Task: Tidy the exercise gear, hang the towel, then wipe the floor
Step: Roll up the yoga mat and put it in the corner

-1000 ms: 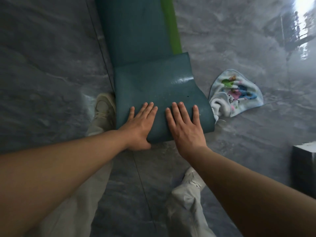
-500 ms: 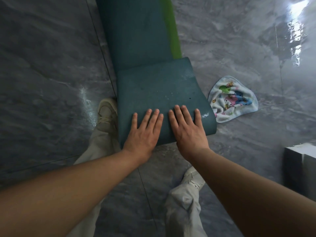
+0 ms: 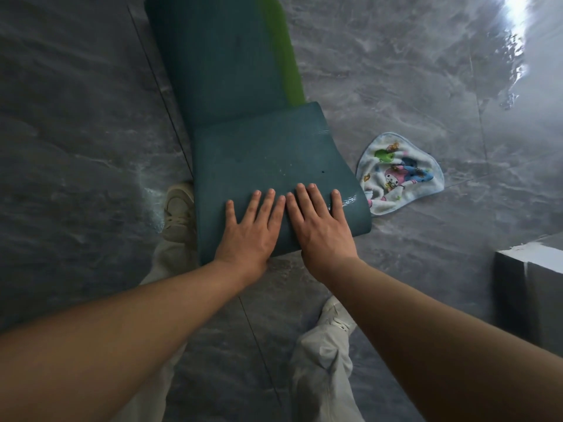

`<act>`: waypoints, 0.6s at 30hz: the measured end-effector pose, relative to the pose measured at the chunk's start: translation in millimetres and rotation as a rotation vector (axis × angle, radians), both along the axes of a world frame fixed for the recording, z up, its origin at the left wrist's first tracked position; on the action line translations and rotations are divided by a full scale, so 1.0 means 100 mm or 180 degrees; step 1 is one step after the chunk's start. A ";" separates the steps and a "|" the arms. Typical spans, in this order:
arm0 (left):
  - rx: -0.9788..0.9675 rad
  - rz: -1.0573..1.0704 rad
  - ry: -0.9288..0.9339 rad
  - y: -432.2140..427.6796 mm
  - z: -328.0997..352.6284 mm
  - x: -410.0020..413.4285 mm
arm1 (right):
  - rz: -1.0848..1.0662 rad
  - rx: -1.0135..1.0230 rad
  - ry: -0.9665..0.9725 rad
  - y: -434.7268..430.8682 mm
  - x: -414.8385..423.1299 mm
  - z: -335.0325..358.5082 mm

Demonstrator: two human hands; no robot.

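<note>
My left grip (image 3: 248, 236) and right grip (image 3: 320, 233) press flat, fingers straight, on mat (image 3: 259, 156); looks soft, springy, light; I'd hold its rolled ends.

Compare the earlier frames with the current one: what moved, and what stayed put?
The left hand slid rightward along the mat roll until its fingers lie almost against the right hand; a second ago a gap showed between them. Nothing was gripped or released: both hands still press flat. The mat roll and the towel beside it on the floor stayed put.
</note>
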State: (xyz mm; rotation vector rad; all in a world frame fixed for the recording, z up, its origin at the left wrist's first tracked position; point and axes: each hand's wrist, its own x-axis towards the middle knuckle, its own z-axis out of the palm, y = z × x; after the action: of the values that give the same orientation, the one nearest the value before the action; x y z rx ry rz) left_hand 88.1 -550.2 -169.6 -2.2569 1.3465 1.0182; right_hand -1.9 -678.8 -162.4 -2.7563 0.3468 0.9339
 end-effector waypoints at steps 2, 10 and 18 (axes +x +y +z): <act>0.0029 -0.0007 0.0117 -0.02 0.06 0.10 | -0.0009 -0.0007 -0.0020 -0.01 0.05 0.04; -0.0088 0.0189 0.0689 -0.14 0.27 0.76 | 0.0126 -0.0165 -0.0027 -0.02 0.47 0.36; -0.0487 0.0149 0.0678 -0.27 0.60 1.67 | -0.0150 -0.0391 0.0102 -0.16 1.38 0.64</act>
State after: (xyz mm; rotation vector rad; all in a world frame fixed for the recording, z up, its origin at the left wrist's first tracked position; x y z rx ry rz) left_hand 254.7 -577.1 -109.6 -2.3544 1.5103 1.2405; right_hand 135.7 -695.3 -98.0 -2.8319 0.4878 0.9770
